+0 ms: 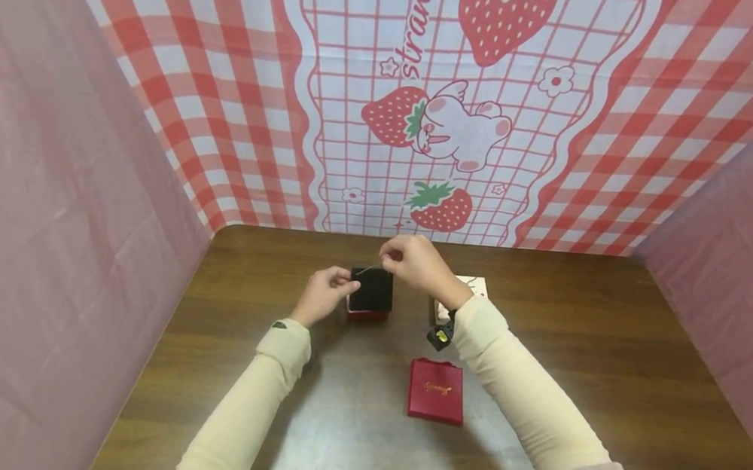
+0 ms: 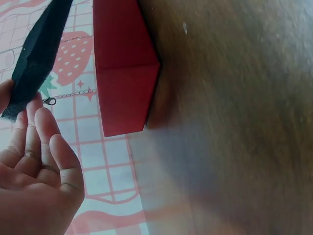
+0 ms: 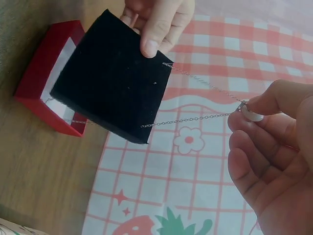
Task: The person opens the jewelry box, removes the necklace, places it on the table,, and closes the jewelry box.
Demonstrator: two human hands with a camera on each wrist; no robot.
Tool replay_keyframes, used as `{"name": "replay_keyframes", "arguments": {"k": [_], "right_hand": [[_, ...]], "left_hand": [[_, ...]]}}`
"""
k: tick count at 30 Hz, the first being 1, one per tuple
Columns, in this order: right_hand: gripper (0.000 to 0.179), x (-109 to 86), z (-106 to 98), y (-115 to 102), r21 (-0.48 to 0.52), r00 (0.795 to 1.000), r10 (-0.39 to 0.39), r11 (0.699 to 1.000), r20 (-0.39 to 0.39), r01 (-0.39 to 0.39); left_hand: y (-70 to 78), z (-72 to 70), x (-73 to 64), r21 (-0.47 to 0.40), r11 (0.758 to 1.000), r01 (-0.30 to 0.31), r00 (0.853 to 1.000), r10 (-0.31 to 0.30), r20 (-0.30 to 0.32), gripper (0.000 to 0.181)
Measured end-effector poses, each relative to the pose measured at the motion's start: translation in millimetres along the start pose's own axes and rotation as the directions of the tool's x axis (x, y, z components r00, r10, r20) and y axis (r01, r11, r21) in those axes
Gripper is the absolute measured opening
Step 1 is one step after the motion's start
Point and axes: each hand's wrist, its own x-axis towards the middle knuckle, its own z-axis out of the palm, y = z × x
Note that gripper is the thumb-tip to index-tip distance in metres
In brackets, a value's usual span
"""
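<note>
Pinching the edge of a black pad (image 1: 372,291), the left hand (image 1: 323,292) stood first, its grip narrowed to thumb and fingertips. Next, a red box (image 2: 127,95) stood below the pad on the tabletop (image 1: 240,313). Silver chain (image 3: 195,119): two strands ran from the pad to the right hand (image 1: 418,262), whose grip pinched a pale pendant (image 3: 253,115) between thumb and forefinger. Further right lay a gold-lettered red lid (image 1: 435,403) and a pale patterned item (image 1: 476,284), partly hidden.

A small cloth-walled booth around a wooden table (image 1: 613,326): a red-and-white strawberry cloth (image 1: 445,83) hangs at twelve o'clock, a plain pink curtain (image 1: 67,198) at nine, a matching drape (image 1: 748,263) at three. The wider building cannot be told.
</note>
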Motion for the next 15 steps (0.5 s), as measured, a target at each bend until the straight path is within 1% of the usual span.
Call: {"name": "replay_keyframes", "arguments": {"k": [6,9,12,15], "right_hand": [[0.017,1.6,1.3,-0.9,0.018,1.000,0.004,1.000,-0.005,-0.003],[0.018,2.6,2.5,-0.5,0.015,1.000,0.004,1.000,-0.006,-0.004],[0.017,2.4,3.5,0.9,0.006,1.000,0.001,1.000,-0.009,-0.001],[0.016,2.7,4.6,1.9,0.003,1.000,0.000,1.000,-0.014,0.000]], "left_hand": [[-1.8,0.0,-1.8,-0.022,1.000,0.005,1.000,-0.005,0.010,0.030],[-2.1,-0.5,-2.9,-0.013,1.000,0.007,1.000,-0.006,0.026,0.031],[-3.5,-1.1,-4.0,0.013,1.000,0.006,0.998,-0.007,0.055,0.031],[-4.5,-1.8,-5.0,0.043,0.999,-0.014,0.995,0.010,0.099,0.030]]}}
